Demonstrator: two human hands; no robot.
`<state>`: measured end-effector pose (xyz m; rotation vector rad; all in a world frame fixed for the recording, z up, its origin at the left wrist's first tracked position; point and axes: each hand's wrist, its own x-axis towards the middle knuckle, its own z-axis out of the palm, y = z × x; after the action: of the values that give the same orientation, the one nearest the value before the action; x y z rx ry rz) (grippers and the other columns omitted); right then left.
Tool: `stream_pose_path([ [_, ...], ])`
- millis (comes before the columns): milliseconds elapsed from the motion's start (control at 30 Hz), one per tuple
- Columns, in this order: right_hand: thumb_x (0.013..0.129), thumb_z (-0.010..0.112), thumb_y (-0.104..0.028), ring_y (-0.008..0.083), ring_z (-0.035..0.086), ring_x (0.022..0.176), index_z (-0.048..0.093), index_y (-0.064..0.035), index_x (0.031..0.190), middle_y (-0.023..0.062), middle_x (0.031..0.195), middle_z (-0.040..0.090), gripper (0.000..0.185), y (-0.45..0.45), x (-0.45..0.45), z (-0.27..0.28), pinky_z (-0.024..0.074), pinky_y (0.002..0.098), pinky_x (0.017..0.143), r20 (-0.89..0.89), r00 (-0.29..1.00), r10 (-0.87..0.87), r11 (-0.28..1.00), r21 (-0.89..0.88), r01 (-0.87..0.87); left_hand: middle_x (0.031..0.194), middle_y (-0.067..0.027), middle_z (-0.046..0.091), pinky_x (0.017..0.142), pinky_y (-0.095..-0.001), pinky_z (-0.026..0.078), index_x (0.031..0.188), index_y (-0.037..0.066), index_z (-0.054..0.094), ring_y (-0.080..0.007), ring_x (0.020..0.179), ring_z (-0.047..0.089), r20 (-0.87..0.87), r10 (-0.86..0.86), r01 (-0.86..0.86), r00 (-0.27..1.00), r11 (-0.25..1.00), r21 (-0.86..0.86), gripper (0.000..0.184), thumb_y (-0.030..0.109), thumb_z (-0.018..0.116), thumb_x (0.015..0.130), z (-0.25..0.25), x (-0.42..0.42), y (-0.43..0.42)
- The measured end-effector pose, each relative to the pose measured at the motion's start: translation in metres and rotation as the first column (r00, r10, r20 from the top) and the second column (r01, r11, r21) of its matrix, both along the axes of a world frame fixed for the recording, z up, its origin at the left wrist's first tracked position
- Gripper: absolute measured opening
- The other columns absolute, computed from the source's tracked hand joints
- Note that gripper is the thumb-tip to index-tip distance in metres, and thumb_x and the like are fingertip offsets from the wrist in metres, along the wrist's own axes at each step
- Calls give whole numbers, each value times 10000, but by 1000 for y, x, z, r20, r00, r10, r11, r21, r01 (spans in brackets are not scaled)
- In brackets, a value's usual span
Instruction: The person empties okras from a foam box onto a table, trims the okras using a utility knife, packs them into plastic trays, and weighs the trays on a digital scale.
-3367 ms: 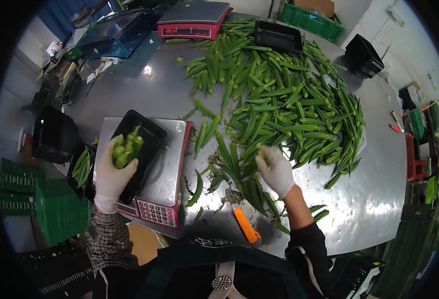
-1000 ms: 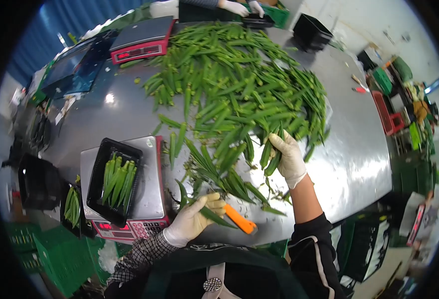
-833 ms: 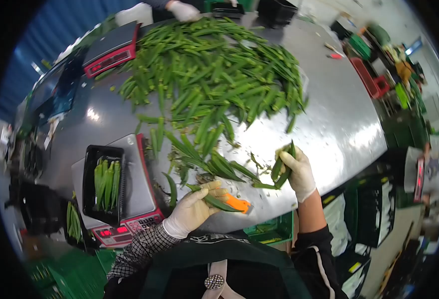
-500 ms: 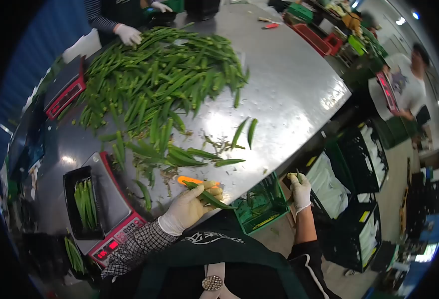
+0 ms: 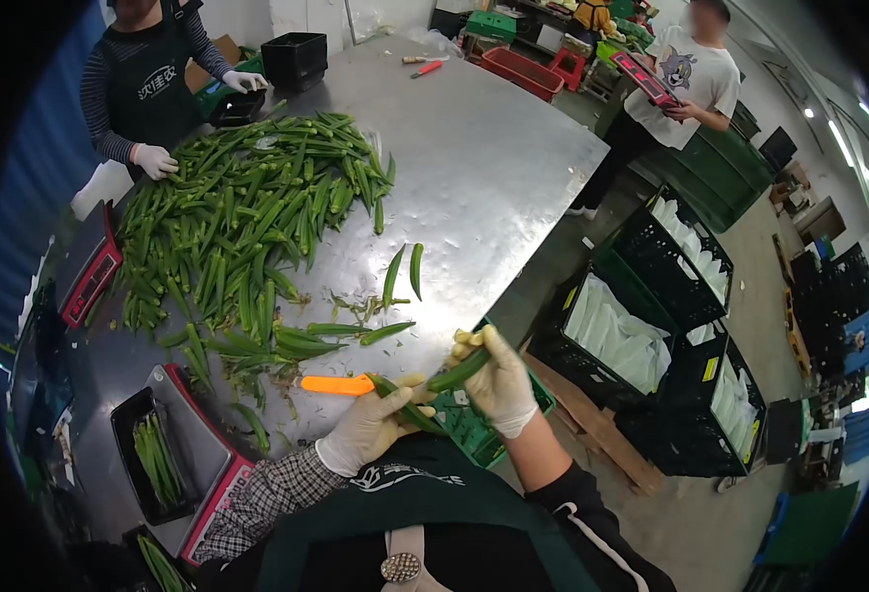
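Note:
My left hand (image 5: 367,432), in a pale glove, is closed around a green okra pod (image 5: 423,421) at the table's near edge. In my right hand (image 5: 502,387), also gloved, a second okra pod (image 5: 460,372) is pinched between thumb and fingers. An orange handle (image 5: 331,385) lies on the table just beyond my left hand; its other end is hidden. Several loose okra pods (image 5: 301,342) and trimmings lie in front of my hands. Beyond them spreads a large okra pile (image 5: 247,212). Under my right hand, below the table edge, is a green crate (image 5: 538,395).
A black tray (image 5: 122,419) of okra rests on a red-edged scale (image 5: 213,464) at left. Another scale (image 5: 94,281) stands farther back. Across the pile is a co-worker's gloved hand (image 5: 155,161). Black crates (image 5: 592,370) with white bags stand right; a person (image 5: 691,79) carries a scale.
My right hand has come in from the right, beside my left hand, and an okra pod now shows in it. My left hand still holds its pod. The whole view has shifted.

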<state>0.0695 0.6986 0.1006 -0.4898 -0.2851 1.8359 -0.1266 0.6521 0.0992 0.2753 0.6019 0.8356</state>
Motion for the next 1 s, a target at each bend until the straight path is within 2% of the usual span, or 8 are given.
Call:
stream_pose_path([
  [400,949,422,-306,189,591,868,548,23,1045,118,974,603,365,3,-9,1,471,309,763,370,915,163,968,120,-221,1005,-134,565,831,-326,456,1153,-56,476,-193,871,559,-48,212,-208,976,975,75,345,173,524,900,0,-18,2],
  [600,951,423,-284,154,598,767,567,33,1004,96,895,619,351,0,25,-5,481,269,679,500,865,-36,993,112,-24,1008,-128,583,817,-360,458,1156,24,493,-225,892,570,-46,201,-203,979,977,-57,323,251,477,927,-17,-13,-1],
  [667,944,445,-286,101,571,731,595,22,973,65,855,623,344,-6,52,-17,465,227,670,708,700,-93,995,92,39,1009,-115,593,817,-367,458,1144,40,506,-231,901,574,-59,203,-207,977,976,-61,318,273,464,932,-22,-10,1],
  [733,896,520,-302,195,599,831,563,9,1089,118,969,616,368,-8,82,-37,472,293,724,905,423,29,999,-14,-38,1023,-118,597,832,-384,460,1139,41,510,-239,932,572,-64,177,-183,982,978,-96,322,282,471,928,-23,-8,1],
  [800,841,584,-297,293,580,914,529,8,1156,185,1034,590,442,-20,100,-76,455,345,812,839,-507,-197,980,152,-131,1035,-113,601,840,-387,460,1130,52,520,-242,950,572,-71,152,-159,986,981,-109,320,295,468,929,-25,-10,1],
  [833,792,605,-357,372,530,1008,480,-16,1218,219,1120,544,560,-27,106,-78,426,418,879,834,-543,-100,992,39,-122,1040,-107,603,840,-381,460,1123,62,528,-241,952,574,-65,131,-137,989,985,-107,316,304,462,931,-26,-8,3],
  [933,801,604,-315,321,575,956,386,-38,1317,179,1028,602,625,-39,115,-89,444,371,850,974,-215,73,994,-89,-65,1043,-105,605,847,-384,462,1113,66,538,-248,963,575,-71,100,-108,992,988,-113,328,325,461,929,-29,-3,6],
  [1000,801,615,-282,273,605,884,353,-31,1340,144,966,628,650,-41,125,-98,461,328,805,980,-193,41,998,-31,53,1045,-107,604,845,-389,463,1108,64,541,-251,961,577,-86,87,-98,992,986,-134,327,326,463,928,-26,1,8],
])
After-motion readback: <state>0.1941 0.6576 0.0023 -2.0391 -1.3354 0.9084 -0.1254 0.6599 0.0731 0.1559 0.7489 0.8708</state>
